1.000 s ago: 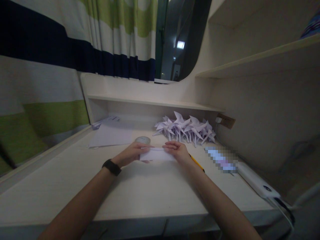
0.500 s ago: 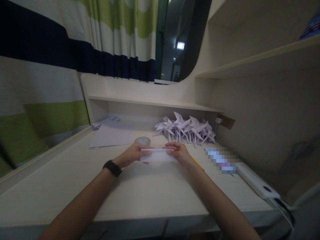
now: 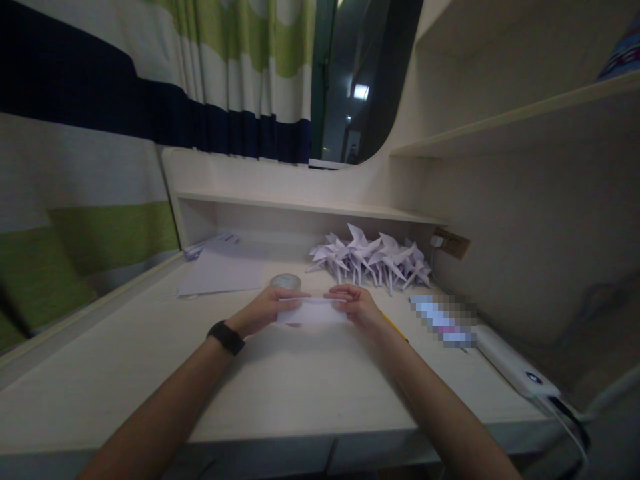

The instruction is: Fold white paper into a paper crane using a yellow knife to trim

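Observation:
A small white sheet of paper (image 3: 315, 311) is held up over the desk between my two hands. My left hand (image 3: 267, 308), with a black band at the wrist, pinches its left end. On the right end, my right hand (image 3: 357, 305) has its thumb in front and its fingers behind the top edge. Just beyond my left hand lies a roll of tape (image 3: 285, 281). Part of a yellow pencil-like stick (image 3: 395, 327) shows beside my right wrist, the rest hidden behind it. Several white paper pinwheels (image 3: 373, 257) are heaped behind my right hand.
White paper sheets (image 3: 223, 268) lie at the back left of the desk (image 3: 280, 393). To the right are a blurred-out phone-like object (image 3: 443, 321) and a white power strip (image 3: 515, 363) with cables. A low shelf (image 3: 300, 205) runs along the back.
Both hands stay nearly in place. The paper between them has tilted slightly, and its upper edge looks flatter. My left hand has barely shifted.

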Available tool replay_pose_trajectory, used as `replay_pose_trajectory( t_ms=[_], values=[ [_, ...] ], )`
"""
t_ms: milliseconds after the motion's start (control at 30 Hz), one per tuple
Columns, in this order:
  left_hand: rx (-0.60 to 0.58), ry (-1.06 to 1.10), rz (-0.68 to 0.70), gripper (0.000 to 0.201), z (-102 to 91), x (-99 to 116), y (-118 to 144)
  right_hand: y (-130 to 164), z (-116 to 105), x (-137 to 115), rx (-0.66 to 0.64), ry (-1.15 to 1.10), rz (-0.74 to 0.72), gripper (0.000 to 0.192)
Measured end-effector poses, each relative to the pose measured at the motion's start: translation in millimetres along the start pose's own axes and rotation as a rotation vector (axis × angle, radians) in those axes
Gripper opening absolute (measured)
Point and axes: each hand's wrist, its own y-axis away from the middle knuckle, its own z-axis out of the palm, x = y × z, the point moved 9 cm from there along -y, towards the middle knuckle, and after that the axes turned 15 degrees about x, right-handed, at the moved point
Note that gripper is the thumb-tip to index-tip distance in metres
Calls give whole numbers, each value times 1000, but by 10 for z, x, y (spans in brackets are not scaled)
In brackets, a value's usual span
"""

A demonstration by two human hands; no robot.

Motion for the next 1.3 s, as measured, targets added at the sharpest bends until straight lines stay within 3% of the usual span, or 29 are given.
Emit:
replay_pose_trajectory(
  t_ms=[200,467,733,900,1300],
  values=[
    [65,15,-16,40,-82,-58,-43,-1,-4,-24,-7,-38,-18,39],
    [121,-199,88,31,-116,101,-9,25,2,-46,-13,8,-50,37],
    [134,-346,158,32,-112,125,-21,1,-25,-49,-16,107,-127,35],
    [215,-405,147,29,-176,108,-55,24,20,-68,-45,149,-168,35],
    [248,-581,303,23,-105,149,-76,77,81,-55,16,153,-124,34]
  ],
)
